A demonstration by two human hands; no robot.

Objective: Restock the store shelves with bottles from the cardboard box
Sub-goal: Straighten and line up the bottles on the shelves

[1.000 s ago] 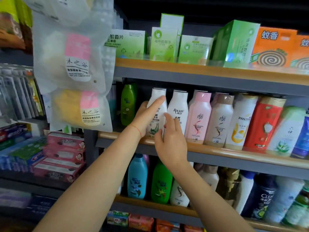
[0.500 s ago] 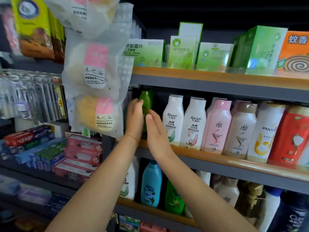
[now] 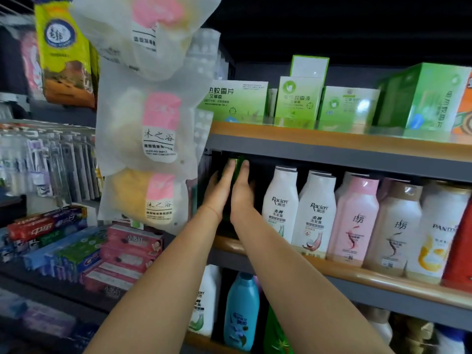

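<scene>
Hands, left (image 3: 219, 190) and right (image 3: 241, 194), flat-fingered, flank upright green bottle (image 3: 237, 167), cap up.

- green bottle (image 3: 237, 167): dark, glossy, upright at the left end of the middle shelf (image 3: 357, 273), deep in shadow; mostly hidden, only its top showing
- white Raclen bottles (image 3: 280, 205): upright, just beside it on its right, along the front edge

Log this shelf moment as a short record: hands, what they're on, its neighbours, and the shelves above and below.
hands: left hand and right hand, fingers straight, flank the green bottle
green bottle: upright, left end of middle shelf
neighbours: two white Raclen bottles, then pink bottle
above: green boxes
below: blue bottle
</scene>
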